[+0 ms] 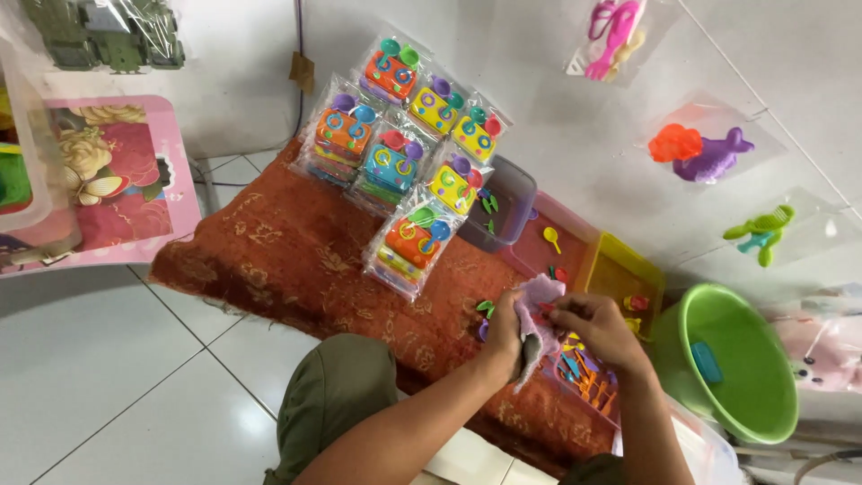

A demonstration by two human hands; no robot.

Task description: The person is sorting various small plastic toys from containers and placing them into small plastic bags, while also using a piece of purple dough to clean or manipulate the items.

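Note:
My left hand grips a pale purple cloth over the orange patterned rug. My right hand pinches the cloth's right side, fingers closed on it and on a small red piece that I cannot make out. Small coloured plastic toy pieces lie on the rug just under my right hand. Two small green and purple pieces lie left of my left hand.
Several clear bags of colourful toy sets lie at the rug's far end. A grey tray, a pink tray and a yellow tray sit nearby. A green bucket stands at right. Bagged toys hang on the wall.

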